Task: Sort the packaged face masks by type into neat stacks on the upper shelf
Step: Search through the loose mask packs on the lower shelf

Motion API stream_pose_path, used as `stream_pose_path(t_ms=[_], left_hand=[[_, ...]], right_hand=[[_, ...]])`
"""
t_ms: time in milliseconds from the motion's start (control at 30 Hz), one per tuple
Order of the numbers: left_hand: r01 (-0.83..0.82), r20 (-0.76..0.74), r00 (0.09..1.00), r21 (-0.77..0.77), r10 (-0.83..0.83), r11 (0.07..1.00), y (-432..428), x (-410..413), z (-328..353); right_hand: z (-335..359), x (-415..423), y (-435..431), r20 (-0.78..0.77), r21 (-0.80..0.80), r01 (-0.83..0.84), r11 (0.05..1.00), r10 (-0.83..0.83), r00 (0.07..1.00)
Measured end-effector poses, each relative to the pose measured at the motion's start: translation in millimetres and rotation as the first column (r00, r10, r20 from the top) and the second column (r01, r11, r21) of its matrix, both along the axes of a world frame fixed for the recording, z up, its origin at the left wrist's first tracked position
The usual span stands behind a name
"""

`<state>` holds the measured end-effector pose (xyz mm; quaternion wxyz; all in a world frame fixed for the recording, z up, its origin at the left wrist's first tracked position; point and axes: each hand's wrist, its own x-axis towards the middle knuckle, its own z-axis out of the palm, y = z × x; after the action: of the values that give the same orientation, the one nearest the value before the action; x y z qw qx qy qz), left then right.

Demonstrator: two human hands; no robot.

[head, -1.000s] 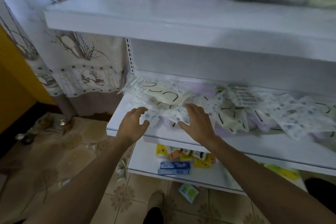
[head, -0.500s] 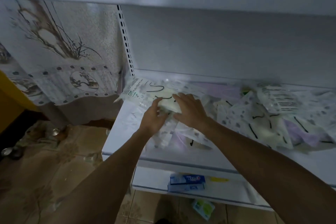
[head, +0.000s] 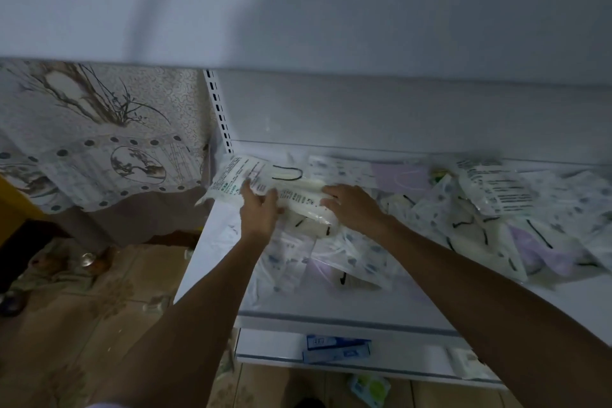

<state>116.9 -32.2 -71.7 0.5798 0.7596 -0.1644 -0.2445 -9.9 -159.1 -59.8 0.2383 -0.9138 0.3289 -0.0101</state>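
My left hand [head: 260, 209] grips the left end of a cream mask pack [head: 303, 202] and my right hand [head: 352, 207] curls over its right end, both at the back left corner of the middle shelf [head: 331, 308]. Loose packaged masks [head: 480, 219], dotted, cream and lilac, litter that shelf toward its right edge. The upper shelf [head: 298, 10] spans overhead, and 2 blue boxes [head: 336, 348] lie on the shelf below.

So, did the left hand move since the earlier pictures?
Yes. The left hand went from the shelf's front lip back toward the slotted upright, and now holds a white mask pack.
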Motion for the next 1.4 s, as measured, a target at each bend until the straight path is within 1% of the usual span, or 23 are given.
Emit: stream_pose_path(t_ms=[100,167,233,300,333,400,433,467,500,533,600,667,733,800,867,933,967,1033,1100,1167,1233,1300,1400], left_hand=[[-0.145,-0.259,0.959,-0.113,0.112,0.983,8.8,-3.6,9.0],[-0.198,-0.388,0.911,-0.108,0.142,0.974,16.5,-5.7,14.7],[-0.165,-0.403,0.903,-0.004,0.149,0.986,23.1,-9.2,17.4],[-0.092,-0.361,0.924,0.119,0.130,0.989,28.2,-17.2,13.7],[-0.062,-0.335,0.936,0.161,0.113,0.985,30.8,-23.6,12.5],[-0.007,-0.281,0.957,0.213,0.069,0.977,35.9,-34.4,5.2],[0.014,-0.275,0.960,0.224,0.049,0.974,37.8,-37.9,0.1],[0.024,-0.301,0.953,0.222,0.045,0.975,40.2,-43.8,-0.5],[0.019,-0.340,0.939,0.210,0.055,0.977,42.3,-48.3,-3.7],[0.013,-0.381,0.922,0.195,0.064,0.981,44.6,-52.7,-5.5],[-0.005,-0.452,0.889,0.153,0.074,0.988,48.7,-58.0,-10.6],[-0.033,-0.468,0.880,0.104,0.078,0.994,55.0,-61.4,-10.7],[-0.084,-0.509,0.855,0.057,0.101,0.995,60.4,-60.1,-9.1],[-0.098,-0.541,0.834,0.049,0.108,0.994,62.5,-55.3,-9.1],[-0.082,-0.487,0.864,0.111,0.126,0.990,62.7,-52.3,-9.8],[-0.063,-0.375,0.918,0.184,0.129,0.981,61.8,-47.8,-12.3],[-0.059,-0.308,0.943,0.218,0.126,0.974,61.6,-45.5,-12.4],[-0.054,-0.221,0.968,0.263,0.115,0.963,62.6,-40.5,-12.2],[-0.052,-0.233,0.966,0.241,0.110,0.969,66.3,-35.6,-12.2],[-0.040,-0.313,0.945,0.188,0.098,0.981,71.8,-34.7,-10.3],[0.016,-0.389,0.920,0.153,0.046,0.988,75.9,-38.6,-7.6],[0.068,-0.431,0.902,0.116,-0.011,0.991,77.0,-44.4,-5.8],[0.106,-0.408,0.911,0.082,-0.064,0.991,73.7,-52.6,-5.5]], right_hand=[[-0.9,-19.1,8.1,0.002,-0.047,-0.114,0.992,0.114,0.993],[-4.6,-37.0,16.5,0.049,-0.043,-0.147,0.988,0.149,0.988],[-11.0,-56.3,28.9,0.088,-0.100,-0.196,0.975,0.205,0.975],[-22.4,-74.9,38.4,0.104,-0.102,-0.219,0.970,0.229,0.968],[-24.8,-80.7,45.0,0.122,-0.173,-0.255,0.951,0.278,0.953],[-23.0,-83.2,60.1,0.100,-0.186,-0.307,0.934,0.328,0.939],[-22.0,-80.8,66.3,0.073,-0.088,-0.286,0.954,0.292,0.954],[-21.9,-77.1,71.5,0.045,0.054,-0.237,0.970,0.235,0.971],[-20.3,-70.3,77.4,0.055,0.161,-0.204,0.966,0.198,0.979],[-22.0,-62.3,83.3,0.114,0.230,-0.187,0.955,0.164,0.980],[-22.0,-48.6,95.1,0.254,0.306,-0.165,0.938,0.087,0.963],[-19.1,-40.6,101.6,0.261,0.273,-0.126,0.954,0.052,0.964],[-15.4,-41.7,100.5,0.235,0.113,-0.033,0.993,0.006,0.972],[-18.4,-46.8,90.6,0.297,0.013,0.033,0.999,-0.035,0.954],[-22.9,-51.4,76.4,0.291,0.036,0.053,0.998,-0.062,0.955],[-21.6,-52.2,59.5,0.220,0.119,0.048,0.992,-0.073,0.973],[-20.4,-50.9,49.8,0.184,0.136,0.070,0.988,-0.095,0.978],[-22.1,-48.3,28.3,0.136,0.115,0.177,0.978,-0.192,0.972],[-25.0,-50.3,14.0,0.109,0.087,0.294,0.952,-0.303,0.947],[-23.9,-54.9,16.8,0.102,0.131,0.341,0.931,-0.355,0.929],[-27.3,-59.0,27.8,0.107,0.180,0.316,0.931,-0.338,0.935],[-30.2,-60.1,38.9,0.160,0.227,0.266,0.937,-0.305,0.939],[-35.3,-57.6,45.3,0.266,0.276,0.219,0.936,-0.294,0.918]])
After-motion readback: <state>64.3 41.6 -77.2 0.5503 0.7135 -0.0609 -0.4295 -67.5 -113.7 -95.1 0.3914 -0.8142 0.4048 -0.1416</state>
